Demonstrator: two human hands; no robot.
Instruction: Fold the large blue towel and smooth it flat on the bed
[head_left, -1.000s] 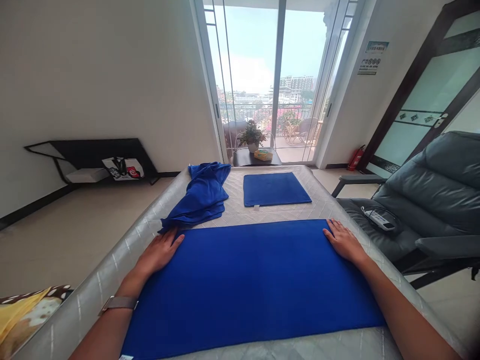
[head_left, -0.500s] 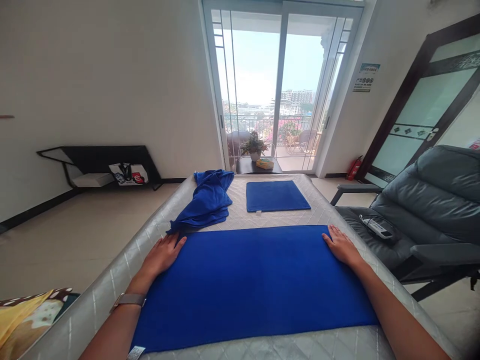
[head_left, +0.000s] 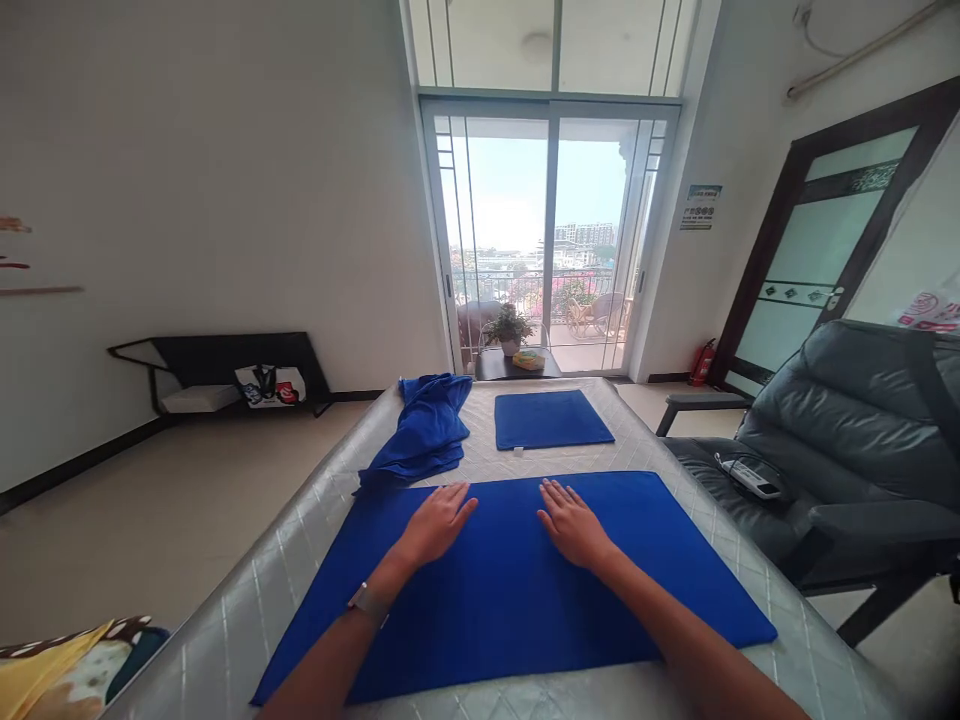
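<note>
Currently your left hand [head_left: 435, 525] and right hand [head_left: 574, 522] lie flat and open, gripping nothing, side by side mid-towel [head_left: 525, 600] on the mattress [head_left: 225, 640]. Uneven pressure would likely ruck the towel or skid it toward the heap [head_left: 424, 430] at 11 o'clock.

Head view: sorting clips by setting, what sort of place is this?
Probably a room in a flat or guesthouse: a quilted mattress, a grey recliner and glass balcony doors.
</note>
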